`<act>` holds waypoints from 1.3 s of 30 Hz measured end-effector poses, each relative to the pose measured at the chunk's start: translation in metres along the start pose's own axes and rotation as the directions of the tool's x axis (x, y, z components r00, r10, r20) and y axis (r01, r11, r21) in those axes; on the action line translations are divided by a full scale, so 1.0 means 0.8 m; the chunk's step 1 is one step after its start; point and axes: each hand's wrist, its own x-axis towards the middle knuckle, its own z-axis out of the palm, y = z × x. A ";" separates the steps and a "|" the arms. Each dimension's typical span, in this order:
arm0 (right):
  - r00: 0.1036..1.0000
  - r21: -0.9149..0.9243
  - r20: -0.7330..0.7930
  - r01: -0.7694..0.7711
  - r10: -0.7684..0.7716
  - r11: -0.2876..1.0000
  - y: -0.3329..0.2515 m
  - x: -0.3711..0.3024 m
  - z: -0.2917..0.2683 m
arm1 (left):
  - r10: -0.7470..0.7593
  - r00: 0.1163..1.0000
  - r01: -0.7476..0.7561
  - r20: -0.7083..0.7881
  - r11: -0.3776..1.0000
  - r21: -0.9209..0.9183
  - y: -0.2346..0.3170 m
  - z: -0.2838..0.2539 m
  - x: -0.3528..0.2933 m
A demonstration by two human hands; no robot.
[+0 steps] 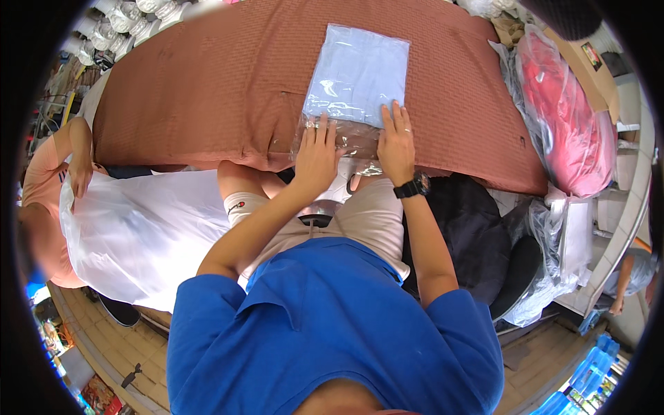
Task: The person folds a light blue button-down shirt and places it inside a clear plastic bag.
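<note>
A folded light-blue garment lies flat in a clear plastic bag on the brown-covered table. The bag's near end is loose film, reaching to the table's front edge. My left hand rests on the film at the bag's near left, with its fingers stretched toward the garment. On the other side, my right hand lies with fingers extended over the garment's near right corner. Both palms face down, and neither hand grips anything. Below the right hand, a dark watch sits on the wrist.
A brown textured cloth covers the table. At the right stands a clear bag of red cloth beside a cardboard box. A co-worker's hand touches a large white plastic bag at my left. Black cloth hangs to my right.
</note>
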 end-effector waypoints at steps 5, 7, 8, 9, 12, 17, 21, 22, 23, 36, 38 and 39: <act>0.995 0.095 -0.101 -0.009 0.018 0.995 -0.009 0.001 -0.021 | -0.011 0.984 -0.001 -0.176 0.998 -0.065 -0.026 -0.056 0.005; 0.993 0.048 -0.115 -0.012 0.018 0.999 -0.010 0.005 -0.018 | 0.067 0.974 -0.088 -0.215 0.992 -0.092 -0.047 -0.057 0.026; 0.992 0.025 -0.126 -0.014 0.017 1.000 -0.011 0.007 -0.017 | 0.070 0.979 -0.091 -0.193 0.990 -0.105 -0.053 -0.053 0.024; 0.993 0.012 -0.118 -0.002 0.003 1.000 -0.008 0.010 -0.016 | 0.081 0.980 -0.103 -0.183 0.988 -0.117 -0.058 -0.050 0.031; 0.995 -0.013 -0.097 0.028 -0.029 1.000 -0.003 0.007 -0.014 | 0.108 0.980 -0.128 -0.168 0.985 -0.114 -0.066 -0.041 0.038; 0.989 -0.046 -0.068 0.132 -0.135 0.990 0.005 0.020 -0.023 | 0.173 0.978 -0.183 -0.117 0.980 -0.081 -0.073 -0.038 0.049; 0.965 -0.082 -0.015 0.261 -0.263 0.962 0.017 0.032 -0.020 | 0.194 0.976 -0.199 -0.102 0.979 -0.041 -0.081 -0.029 0.057; 0.960 -0.084 -0.015 0.278 -0.280 0.957 0.019 0.035 -0.018 | 0.195 0.976 -0.199 -0.093 0.979 -0.039 -0.084 -0.027 0.059; 0.955 -0.087 -0.016 0.294 -0.296 0.952 0.021 0.037 -0.016 | 0.196 0.977 -0.200 -0.084 0.979 -0.038 -0.087 -0.027 0.061; 0.943 0.072 0.087 0.316 -0.322 0.946 -0.085 -0.012 0.005 | 0.530 0.847 -0.530 -0.039 0.848 0.024 -0.050 -0.030 0.116; 0.956 0.118 0.171 0.220 -0.238 0.968 -0.082 -0.024 0.013 | 0.578 0.815 -0.575 -0.040 0.816 0.065 -0.053 -0.017 0.118; 0.959 0.130 0.163 0.212 -0.232 0.969 -0.081 -0.026 0.014 | 0.601 0.799 -0.596 -0.036 0.798 0.085 -0.053 -0.015 0.119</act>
